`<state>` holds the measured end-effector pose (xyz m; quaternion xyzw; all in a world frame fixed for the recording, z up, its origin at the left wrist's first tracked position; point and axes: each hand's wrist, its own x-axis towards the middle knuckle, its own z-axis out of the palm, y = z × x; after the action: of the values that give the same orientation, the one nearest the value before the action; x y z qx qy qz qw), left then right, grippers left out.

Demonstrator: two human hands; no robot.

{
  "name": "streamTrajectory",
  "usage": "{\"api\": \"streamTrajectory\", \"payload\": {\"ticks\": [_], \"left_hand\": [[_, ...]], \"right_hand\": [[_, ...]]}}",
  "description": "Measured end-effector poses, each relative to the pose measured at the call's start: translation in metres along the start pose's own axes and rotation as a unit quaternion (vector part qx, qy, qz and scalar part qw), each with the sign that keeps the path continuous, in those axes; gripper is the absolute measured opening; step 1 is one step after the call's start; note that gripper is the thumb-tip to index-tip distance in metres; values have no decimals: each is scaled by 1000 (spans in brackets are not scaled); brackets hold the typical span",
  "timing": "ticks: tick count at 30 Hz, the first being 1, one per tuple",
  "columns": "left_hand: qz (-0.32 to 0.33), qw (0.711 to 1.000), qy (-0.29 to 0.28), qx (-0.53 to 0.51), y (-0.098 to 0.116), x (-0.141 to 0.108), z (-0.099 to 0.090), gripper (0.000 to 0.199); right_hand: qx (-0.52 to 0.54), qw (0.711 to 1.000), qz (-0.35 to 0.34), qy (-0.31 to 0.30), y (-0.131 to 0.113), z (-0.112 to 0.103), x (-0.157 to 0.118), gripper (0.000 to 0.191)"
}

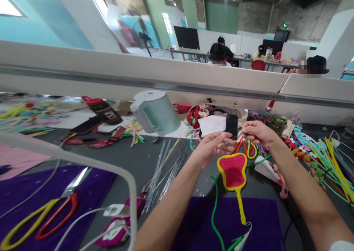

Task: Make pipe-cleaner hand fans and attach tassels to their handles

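Observation:
My right hand (260,133) is raised above the desk with thumb and fingertips pinched together; whatever is between them is too small to make out. To its left, my left hand (212,146) has its fingers stretched out toward it. Just below both hands lies a small fan shape (233,172), pink-red with a yellow fuzzy border and a yellow wrapped handle (240,206). A whitish tassel (245,240) is at the handle's lower end. Orange and yellow loops (252,150) show behind my hands. A green pipe cleaner (215,210) curves over the purple cloth (197,217).
Large scissors (70,197) with yellow and red handles lie at left, near a pale curved bar (129,181). A light-blue jug (157,112), a dark bottle (103,110) and a divider (110,74) stand behind. Pipe cleaners (336,162) crowd the right. Several people sit beyond.

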<state>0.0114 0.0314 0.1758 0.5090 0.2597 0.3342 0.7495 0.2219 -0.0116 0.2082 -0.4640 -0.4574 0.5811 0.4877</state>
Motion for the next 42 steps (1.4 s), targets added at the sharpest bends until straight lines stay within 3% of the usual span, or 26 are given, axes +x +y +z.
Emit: {"api": "streamTrajectory", "payload": {"ticks": [10,18,24,29,33,38,42], "left_hand": [[-28,985,-45,163,5,15,14,26],[44,947,-67,311,-6,17,20,21],[52,925,-69,369,-5,16,25,15],[14,949,-66,308,1,16,29,9],[-39,972,-67,221,12,19,27,6],[-86,989,-62,102,20,26,14,11],[-142,988,-56,1,12,39,1,16]], "right_hand": [[-118,989,71,-54,12,-8,-5,16],[-146,982,93,-74,16,-12,-14,14],[-160,979,87,-88,9,-12,-23,23],[-149,984,56,-83,7,-12,-29,32],[-81,995,18,-62,12,-15,-39,36],[9,1000,-12,-18,33,-33,-56,40],[34,999,-11,14,57,-42,-71,35]]}}
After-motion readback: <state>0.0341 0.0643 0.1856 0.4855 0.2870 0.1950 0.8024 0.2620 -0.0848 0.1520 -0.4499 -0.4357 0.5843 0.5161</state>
